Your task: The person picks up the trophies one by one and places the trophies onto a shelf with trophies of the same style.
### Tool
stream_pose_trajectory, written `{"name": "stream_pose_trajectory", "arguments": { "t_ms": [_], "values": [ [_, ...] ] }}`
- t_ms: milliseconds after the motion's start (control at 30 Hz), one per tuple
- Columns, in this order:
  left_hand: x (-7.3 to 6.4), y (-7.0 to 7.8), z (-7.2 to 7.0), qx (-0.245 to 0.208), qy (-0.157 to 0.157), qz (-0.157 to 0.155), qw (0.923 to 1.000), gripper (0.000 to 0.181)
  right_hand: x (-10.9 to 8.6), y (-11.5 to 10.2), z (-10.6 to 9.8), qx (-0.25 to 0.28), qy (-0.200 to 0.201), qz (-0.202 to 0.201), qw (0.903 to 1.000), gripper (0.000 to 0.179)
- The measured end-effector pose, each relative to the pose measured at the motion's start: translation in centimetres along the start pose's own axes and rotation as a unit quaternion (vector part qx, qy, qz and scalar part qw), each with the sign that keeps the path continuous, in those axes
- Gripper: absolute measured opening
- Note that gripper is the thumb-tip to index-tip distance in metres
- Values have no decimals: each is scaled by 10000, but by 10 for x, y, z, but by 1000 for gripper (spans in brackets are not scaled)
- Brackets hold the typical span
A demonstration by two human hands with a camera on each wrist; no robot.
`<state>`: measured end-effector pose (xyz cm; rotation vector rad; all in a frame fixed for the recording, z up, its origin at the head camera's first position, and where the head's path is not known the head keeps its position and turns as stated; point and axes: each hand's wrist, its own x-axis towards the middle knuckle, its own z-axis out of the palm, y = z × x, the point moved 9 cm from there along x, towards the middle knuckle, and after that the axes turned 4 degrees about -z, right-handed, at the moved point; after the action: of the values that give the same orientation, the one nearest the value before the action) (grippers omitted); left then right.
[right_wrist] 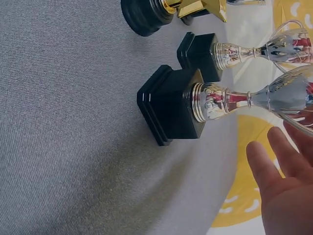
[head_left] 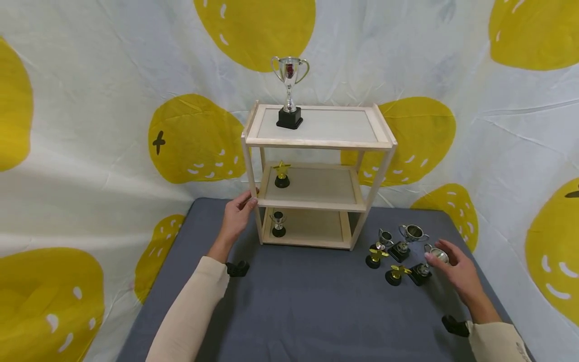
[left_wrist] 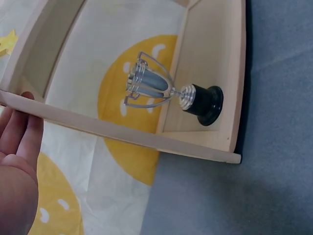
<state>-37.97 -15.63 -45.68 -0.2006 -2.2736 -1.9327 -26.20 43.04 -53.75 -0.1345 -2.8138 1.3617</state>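
My left hand (head_left: 239,213) grips the left post of a three-level light wooden shelf (head_left: 311,206) at its middle level, thumb in front. In the left wrist view its fingers (left_wrist: 30,139) go behind the post. At right, my right hand (head_left: 459,269) reaches around the cup of a silver trophy (head_left: 421,271), thumb on the near side, fingers on the far side. The right wrist view shows loosely extended fingers (right_wrist: 264,169) by its handle; the thumb is out of that frame. This trophy's black base (right_wrist: 171,103) is upright, close over the grey cloth.
A large silver trophy (head_left: 289,118) stands on the top shelf, a gold star trophy (head_left: 282,180) on the middle, a small silver cup (head_left: 278,229) on the bottom. Beside my right hand cluster another silver trophy (head_left: 401,250), a smaller cup (head_left: 384,238) and star trophies (head_left: 374,258). Patterned fabric (head_left: 113,125) hangs behind.
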Motion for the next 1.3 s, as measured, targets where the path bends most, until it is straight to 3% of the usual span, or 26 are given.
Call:
{"name": "stream_pose_trajectory", "arguments": {
  "t_ms": [133, 300, 767, 1100, 1300],
  "values": [
    [0, -6, 0, 63, 203, -315, 9993, 40, -1, 3, -2, -9, 243, -77, 9997, 81],
    [0, -6, 0, 40, 290, -381, 9988, 39, 0, 5, -1, -86, 375, -51, 9992, 80],
    [-1, -8, -3, 241, 135, -641, 9976, 47, -10, 14, -5, 686, 974, 574, 9912, 73],
    [-2, -8, 0, 309, 50, -637, 9975, 47, -11, 19, -8, 788, 1016, 873, 9878, 78],
    [-2, -9, -1, 319, 144, -645, 9973, 45, -8, 18, -8, 656, 875, 788, 9909, 81]
  ]
}}
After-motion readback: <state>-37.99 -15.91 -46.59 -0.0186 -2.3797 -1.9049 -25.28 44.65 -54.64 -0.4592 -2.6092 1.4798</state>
